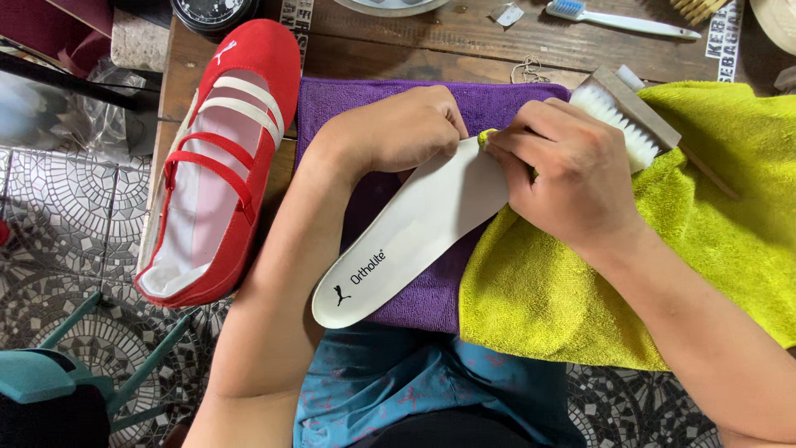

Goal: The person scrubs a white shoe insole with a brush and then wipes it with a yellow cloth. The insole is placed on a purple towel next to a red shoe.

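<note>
A white shoe insole (414, 232) lies slantwise on a purple towel (431, 290) over my lap. My left hand (398, 129) presses down on the insole's upper end, fingers curled. My right hand (564, 178) pinches a corner of the yellow-green cloth (705, 249) against the insole's top edge. A wooden brush with white bristles (630, 116) lies on the cloth just beyond my right hand. To the left, a red flat shoe with white and red straps (220, 158) rests on the table edge.
A dark wooden table (464, 41) runs along the top, with a white and blue toothbrush (622, 18) and a round dial object (211, 12) on it. A teal stool (75, 373) stands on the mosaic floor at lower left.
</note>
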